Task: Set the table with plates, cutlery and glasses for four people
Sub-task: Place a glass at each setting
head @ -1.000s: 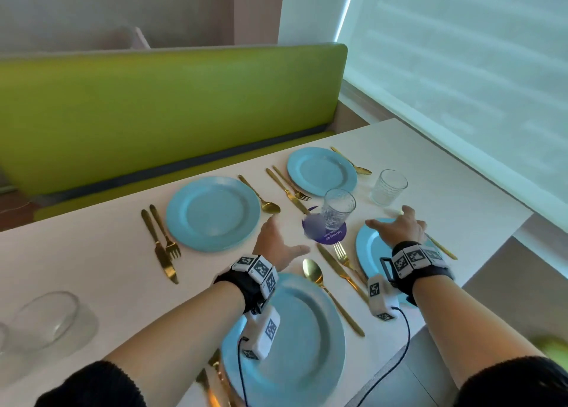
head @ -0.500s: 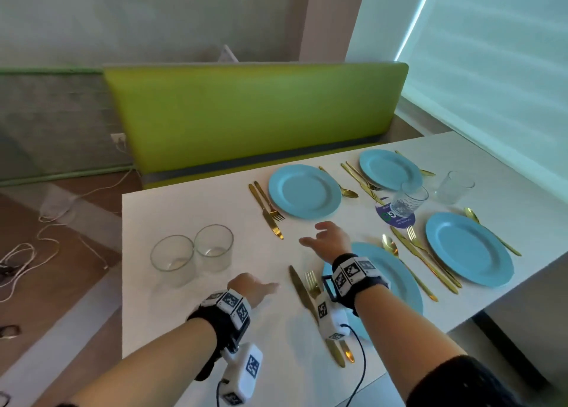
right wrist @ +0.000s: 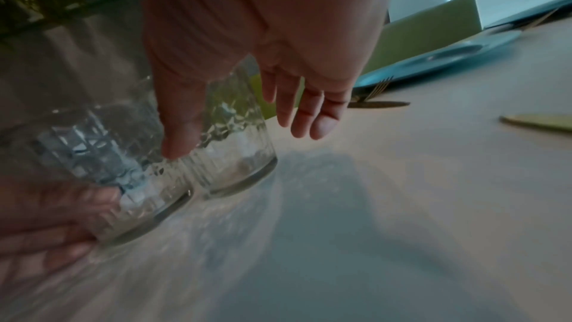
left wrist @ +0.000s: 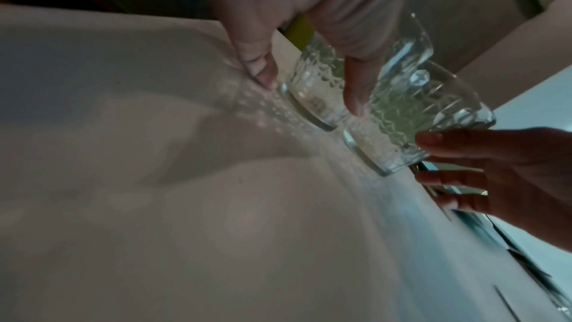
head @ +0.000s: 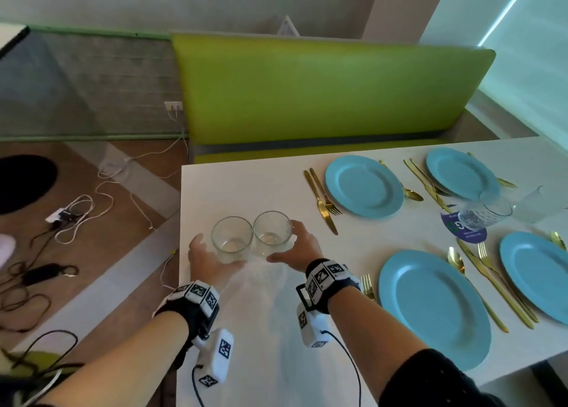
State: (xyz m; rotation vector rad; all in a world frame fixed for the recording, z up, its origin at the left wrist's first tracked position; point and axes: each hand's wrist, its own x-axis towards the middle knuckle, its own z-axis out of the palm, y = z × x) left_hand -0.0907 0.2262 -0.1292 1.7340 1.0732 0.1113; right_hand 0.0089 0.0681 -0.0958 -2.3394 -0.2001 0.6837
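Head view: two glasses stand touching near the worktop's [head: 276,345] left end. Left grip [head: 205,257] cups the left glass [head: 232,236], right grip [head: 299,248] the right glass [head: 273,233]; neither looks fully closed. Best tighten both before lifting them apart.

Clear cut-pattern glass tumblers [head: 250,237] stand on a smooth matt white bench [head: 276,329]; glossy gold metal cutlery [head: 322,202]; smooth blue plates [head: 364,186]; green padded seat back [head: 322,89].
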